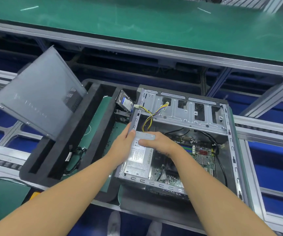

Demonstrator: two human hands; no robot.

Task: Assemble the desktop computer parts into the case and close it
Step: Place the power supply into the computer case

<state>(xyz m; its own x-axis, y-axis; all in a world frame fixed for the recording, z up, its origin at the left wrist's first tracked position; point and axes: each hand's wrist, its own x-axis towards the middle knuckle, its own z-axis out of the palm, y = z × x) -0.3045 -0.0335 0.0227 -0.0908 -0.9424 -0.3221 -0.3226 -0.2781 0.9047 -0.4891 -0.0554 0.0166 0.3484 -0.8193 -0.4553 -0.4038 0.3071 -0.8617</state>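
Observation:
An open grey computer case (229,126) lies on its side at centre right. Its motherboard (203,155) shows inside. A silver power supply (139,159) sits in the case's near-left corner, its yellow and black cable bundle (150,118) running up toward the drive bays. My left hand (122,149) grips the power supply's left side, against the case wall. My right hand (157,143) holds its top far end, thumb lying across the label. A hard drive (125,103) with a blue label stands just left of the case.
The grey side panel (38,101) leans upright at the left in a black foam tray (64,145). Loose black cables (76,157) lie in that tray. A green conveyor belt (154,23) runs across the back, with aluminium frame rails around the work spot.

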